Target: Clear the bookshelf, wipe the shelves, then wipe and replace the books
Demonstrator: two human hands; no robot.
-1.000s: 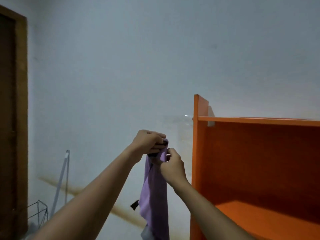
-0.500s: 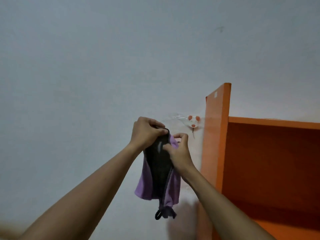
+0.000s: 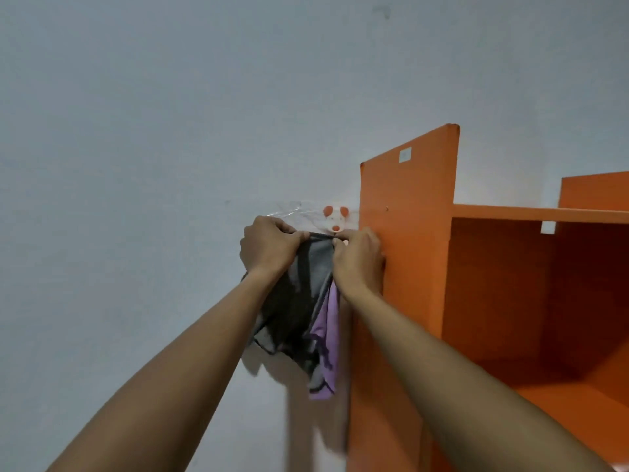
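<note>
Together, left hand (image 3: 269,248) and right hand (image 3: 357,257) pinch the cloth (image 3: 306,301), which hangs toward 6 o'clock beside the bookshelf (image 3: 408,216).

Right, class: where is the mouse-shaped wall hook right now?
In the head view, the mouse-shaped hook is on the wall, just left of the orange bookshelf and right above the cloth.

A pale grey-white wall (image 3: 136,131) fills most of what I can see. Stuck on it is a small white mouse-shaped hook (image 3: 335,218) with orange ears and nose, set on a clear, shiny adhesive patch (image 3: 292,209). High up there's a faint dark smudge (image 3: 384,11)
</note>
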